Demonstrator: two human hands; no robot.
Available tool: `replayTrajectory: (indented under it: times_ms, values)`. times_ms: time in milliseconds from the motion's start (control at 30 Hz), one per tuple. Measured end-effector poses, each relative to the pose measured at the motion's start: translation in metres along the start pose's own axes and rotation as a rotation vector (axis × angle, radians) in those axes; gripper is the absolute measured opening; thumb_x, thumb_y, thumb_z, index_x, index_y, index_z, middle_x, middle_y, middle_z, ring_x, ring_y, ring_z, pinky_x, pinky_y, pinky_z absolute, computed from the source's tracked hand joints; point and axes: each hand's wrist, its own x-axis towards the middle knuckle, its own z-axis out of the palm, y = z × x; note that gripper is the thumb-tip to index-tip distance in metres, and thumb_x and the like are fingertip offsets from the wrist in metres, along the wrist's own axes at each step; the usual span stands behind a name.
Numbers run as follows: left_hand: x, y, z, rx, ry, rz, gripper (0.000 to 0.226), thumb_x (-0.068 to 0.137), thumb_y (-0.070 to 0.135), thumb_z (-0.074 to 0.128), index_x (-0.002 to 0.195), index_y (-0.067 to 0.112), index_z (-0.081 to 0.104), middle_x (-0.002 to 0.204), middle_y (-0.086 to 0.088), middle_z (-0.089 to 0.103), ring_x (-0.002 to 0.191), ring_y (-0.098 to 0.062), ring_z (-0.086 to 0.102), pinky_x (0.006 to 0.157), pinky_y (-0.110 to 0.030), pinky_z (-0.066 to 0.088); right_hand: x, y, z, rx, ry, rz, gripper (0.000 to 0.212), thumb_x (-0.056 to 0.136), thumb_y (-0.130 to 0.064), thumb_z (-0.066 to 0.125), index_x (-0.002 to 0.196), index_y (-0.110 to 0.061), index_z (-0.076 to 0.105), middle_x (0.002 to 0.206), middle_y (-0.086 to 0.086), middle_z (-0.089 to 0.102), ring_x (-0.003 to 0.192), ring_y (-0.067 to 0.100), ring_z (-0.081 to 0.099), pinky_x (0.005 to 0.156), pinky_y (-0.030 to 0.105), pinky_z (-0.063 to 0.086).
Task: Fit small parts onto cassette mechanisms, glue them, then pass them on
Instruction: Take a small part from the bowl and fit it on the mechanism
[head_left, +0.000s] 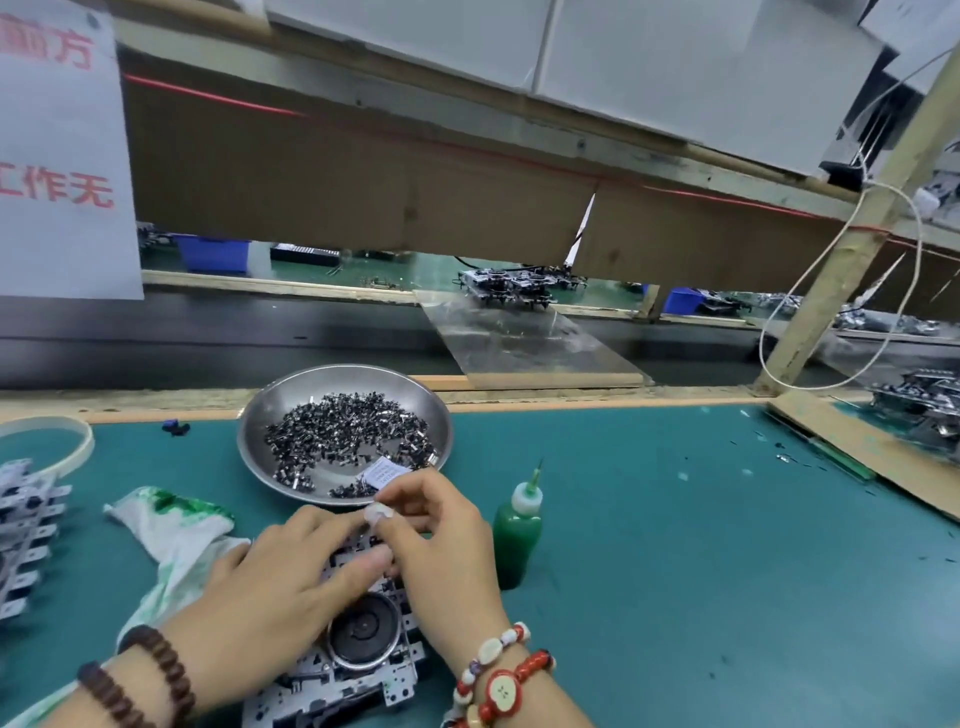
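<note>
A metal cassette mechanism (358, 670) with a round dark flywheel lies on the green mat at the bottom centre. My left hand (270, 587) rests on its far end, fingers laid over it with the thumb pressing the frame. My right hand (431, 540) hovers over the same end, its curled fingers pinching something small that I cannot make out. Just beyond the hands stands a steel bowl (291, 400) holding several small dark parts and a paper label. A green glue bottle (517, 530) with a needle tip stands upright right of my right hand.
A stack of mechanisms (26, 525) sits at the left edge beside a glue-stained white cloth (166, 525) and a tape ring (78, 436). A dark conveyor belt (208, 332) runs behind the bench; a clear plate (519, 338) bridges it, with mechanisms (514, 286) beyond. Cardboard (857, 447) lies at the right.
</note>
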Motion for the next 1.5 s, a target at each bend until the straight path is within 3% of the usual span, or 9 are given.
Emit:
replayTrajectory:
  times_ms: [133,233,333,633,833,1000,1133,1367,1500]
  values:
    - [0.003,0.001,0.009,-0.13,0.254,-0.025,0.027,0.092,0.049,0.03,0.114,0.05,0.046,0.112,0.024,0.052,0.108,0.0,0.047,0.1,-0.028,0.035,0.002,0.002,-0.003,0.044,-0.035,0.055,0.022,0.085,-0.007,0.064,0.075,-0.028,0.062,0.072,-0.01,0.065,0.065,-0.001,0.059,0.056,0.016,0.049]
    - [0.004,-0.001,0.014,-0.123,0.336,-0.034,0.025,0.096,0.031,0.039,0.116,0.035,0.054,0.111,0.019,0.056,0.103,0.0,0.049,0.093,-0.022,0.038,0.004,0.003,-0.005,0.123,-0.041,0.099,0.017,0.086,-0.002,0.062,0.079,-0.017,0.065,0.076,0.004,0.069,0.067,0.002,0.064,0.054,0.014,0.048]
    - [0.004,-0.003,0.016,-0.155,0.346,-0.044,0.022,0.096,0.027,0.043,0.113,0.033,0.055,0.109,0.019,0.057,0.102,-0.001,0.049,0.09,-0.02,0.039,0.003,0.004,-0.004,0.16,-0.036,0.116,0.017,0.086,-0.001,0.06,0.078,-0.014,0.065,0.07,0.001,0.07,0.067,0.003,0.066,0.055,0.014,0.049]
    - [0.002,-0.004,0.012,-0.168,0.311,-0.07,0.013,0.095,0.027,0.044,0.098,0.038,0.05,0.098,0.024,0.054,0.101,-0.002,0.049,0.096,-0.036,0.039,0.001,0.008,-0.005,-0.019,-0.054,0.086,0.018,0.084,-0.01,0.065,0.07,-0.021,0.06,0.061,-0.011,0.059,0.057,-0.003,0.053,0.048,0.013,0.045]
    - [0.001,-0.002,0.011,-0.181,0.325,-0.075,0.011,0.094,0.031,0.043,0.091,0.041,0.047,0.093,0.022,0.056,0.096,-0.002,0.049,0.094,-0.037,0.039,0.003,0.009,-0.006,-0.062,-0.068,0.104,0.019,0.083,-0.01,0.066,0.068,-0.022,0.062,0.059,-0.011,0.061,0.052,-0.004,0.052,0.047,0.011,0.043]
    - [0.001,-0.001,0.01,-0.229,0.337,-0.064,0.007,0.091,0.035,0.049,0.088,0.042,0.05,0.093,0.021,0.061,0.097,-0.003,0.054,0.094,-0.038,0.04,0.003,0.007,-0.005,-0.131,-0.086,0.081,0.017,0.083,-0.015,0.067,0.069,-0.023,0.062,0.059,-0.014,0.061,0.052,-0.002,0.05,0.054,0.02,0.045]
    - [0.003,-0.001,0.01,-0.248,0.336,-0.054,0.005,0.089,0.037,0.051,0.087,0.04,0.054,0.093,0.02,0.064,0.097,-0.005,0.056,0.094,-0.039,0.041,0.004,0.006,-0.005,-0.149,-0.085,0.071,0.016,0.083,-0.018,0.066,0.069,-0.023,0.062,0.06,-0.013,0.061,0.049,-0.003,0.049,0.053,0.015,0.042]
    - [0.004,-0.001,0.012,-0.308,0.378,-0.072,0.011,0.087,0.038,0.054,0.076,0.038,0.054,0.077,0.023,0.062,0.081,-0.001,0.057,0.088,-0.034,0.043,0.003,0.003,-0.007,-0.089,-0.104,0.05,0.015,0.084,-0.014,0.065,0.078,-0.027,0.062,0.064,-0.01,0.065,0.053,-0.003,0.052,0.055,0.013,0.041]
    - [0.006,-0.002,0.014,-0.365,0.428,-0.104,0.016,0.084,0.038,0.054,0.068,0.035,0.055,0.067,0.024,0.06,0.066,-0.003,0.057,0.068,-0.022,0.043,0.003,0.003,-0.008,-0.161,-0.135,0.001,0.017,0.084,-0.014,0.064,0.078,-0.029,0.063,0.075,-0.015,0.066,0.064,-0.001,0.056,0.062,0.019,0.044]
